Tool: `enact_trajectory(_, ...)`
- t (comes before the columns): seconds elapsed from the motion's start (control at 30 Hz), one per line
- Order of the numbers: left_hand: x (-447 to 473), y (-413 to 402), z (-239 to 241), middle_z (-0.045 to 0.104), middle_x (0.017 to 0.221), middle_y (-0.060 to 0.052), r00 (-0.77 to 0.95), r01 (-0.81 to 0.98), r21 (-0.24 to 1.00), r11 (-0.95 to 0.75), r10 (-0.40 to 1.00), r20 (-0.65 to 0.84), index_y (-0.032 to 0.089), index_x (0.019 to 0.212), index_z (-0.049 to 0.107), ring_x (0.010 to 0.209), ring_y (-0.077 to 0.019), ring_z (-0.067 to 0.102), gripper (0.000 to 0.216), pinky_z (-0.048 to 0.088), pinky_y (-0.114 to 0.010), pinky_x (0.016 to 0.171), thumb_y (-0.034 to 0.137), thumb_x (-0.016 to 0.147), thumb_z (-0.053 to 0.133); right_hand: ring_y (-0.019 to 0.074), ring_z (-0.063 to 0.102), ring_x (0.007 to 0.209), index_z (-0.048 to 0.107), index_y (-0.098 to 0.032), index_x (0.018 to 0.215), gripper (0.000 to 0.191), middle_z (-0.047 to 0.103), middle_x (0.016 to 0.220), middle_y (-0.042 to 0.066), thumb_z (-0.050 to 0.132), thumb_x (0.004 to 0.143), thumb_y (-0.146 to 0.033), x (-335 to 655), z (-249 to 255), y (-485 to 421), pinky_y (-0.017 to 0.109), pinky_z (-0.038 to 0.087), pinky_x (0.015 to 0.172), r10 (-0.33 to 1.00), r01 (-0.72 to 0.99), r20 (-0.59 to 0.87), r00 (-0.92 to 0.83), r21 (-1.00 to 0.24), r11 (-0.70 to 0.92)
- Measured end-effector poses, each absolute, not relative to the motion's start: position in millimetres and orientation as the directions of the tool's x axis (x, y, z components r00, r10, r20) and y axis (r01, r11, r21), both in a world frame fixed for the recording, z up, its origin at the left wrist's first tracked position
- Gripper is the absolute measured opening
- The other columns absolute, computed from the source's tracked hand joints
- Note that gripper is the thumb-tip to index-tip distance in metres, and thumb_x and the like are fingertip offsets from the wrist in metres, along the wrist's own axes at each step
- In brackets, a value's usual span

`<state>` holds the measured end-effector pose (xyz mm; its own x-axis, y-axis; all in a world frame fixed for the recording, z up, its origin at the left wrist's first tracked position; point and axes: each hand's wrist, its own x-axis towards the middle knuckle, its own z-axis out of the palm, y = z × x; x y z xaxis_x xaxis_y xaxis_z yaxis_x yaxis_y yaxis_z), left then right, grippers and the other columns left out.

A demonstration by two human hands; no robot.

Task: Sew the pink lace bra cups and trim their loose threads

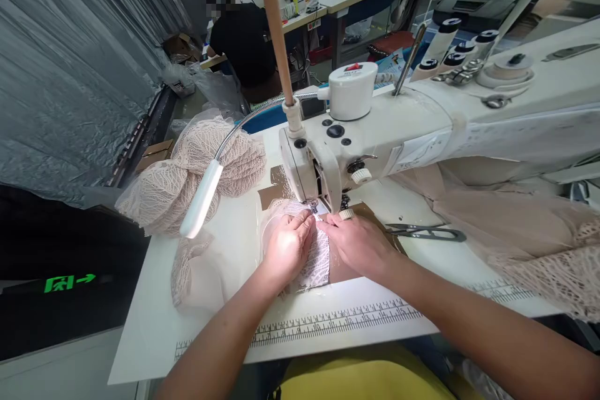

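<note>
A piece of pale pink lace fabric (321, 261) lies under the presser foot (314, 206) of a white sewing machine (370, 125). My left hand (289, 244) rests on the lace left of the foot, its fingers pressed together and gripping the cloth. To the right of the foot, my right hand (359, 242) has its fingers bunched at the lace edge, with the index finger pointing towards the foot. Both sets of fingertips are close to the needle area, and the exact pinch is partly hidden. Brown board (344, 265) shows beneath the right hand.
Thread snips (426, 232) lie right of my right hand. Bundled lace (187, 181) sits at the table's left, under a gooseneck lamp (201, 200). More beige lace and mesh (515, 219) spreads at the right. A printed ruler (337, 323) runs along the front edge. A person (244, 44) sits beyond.
</note>
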<state>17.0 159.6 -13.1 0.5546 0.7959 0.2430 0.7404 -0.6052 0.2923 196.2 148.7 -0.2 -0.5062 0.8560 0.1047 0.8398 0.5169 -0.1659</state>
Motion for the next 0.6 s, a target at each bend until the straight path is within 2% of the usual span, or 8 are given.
enact_trajectory(0.2, 11, 173, -16, 0.065, 0.114, -0.014, 0.583, 0.694, 0.33, -0.639, 0.769, 0.262, 0.015, 0.114, 0.062, 0.087, -0.0208, 0.056, 0.033, 0.05, -0.038, 0.077, 0.022, 0.093, 0.038, 0.0198, 0.056, 0.077, 0.064, -0.021, 0.11, 0.037, 0.065, 0.087, 0.008, 0.042, 0.084, -0.008, 191, -1, 151, 0.03, 0.038, 0.059, 0.897, 0.885, 0.075, -0.435, -0.148, 0.441)
enact_trajectory(0.4, 8, 182, -8, 0.069, 0.1, -0.015, 0.631, 0.65, 0.343, -0.678, 0.733, 0.253, 0.013, 0.099, 0.068, 0.078, -0.0196, 0.055, 0.032, 0.049, -0.036, 0.072, 0.023, 0.094, 0.038, 0.0199, 0.056, 0.076, 0.061, -0.02, 0.115, 0.041, 0.066, 0.088, 0.008, 0.041, 0.082, -0.006, 189, -2, 150, 0.03, 0.039, 0.057, 0.887, 0.879, 0.098, -0.452, -0.123, 0.461)
enact_trajectory(0.6, 1, 188, -8, 0.066, 0.11, -0.014, 0.673, 0.594, 0.366, -0.716, 0.692, 0.26, 0.017, 0.113, 0.063, 0.091, -0.0208, 0.058, 0.032, 0.048, -0.037, 0.08, 0.023, 0.093, 0.039, 0.0179, 0.056, 0.074, 0.061, -0.019, 0.115, 0.043, 0.065, 0.094, 0.009, 0.042, 0.08, -0.004, 187, 1, 150, 0.028, 0.038, 0.055, 0.892, 0.883, 0.074, -0.446, -0.125, 0.452)
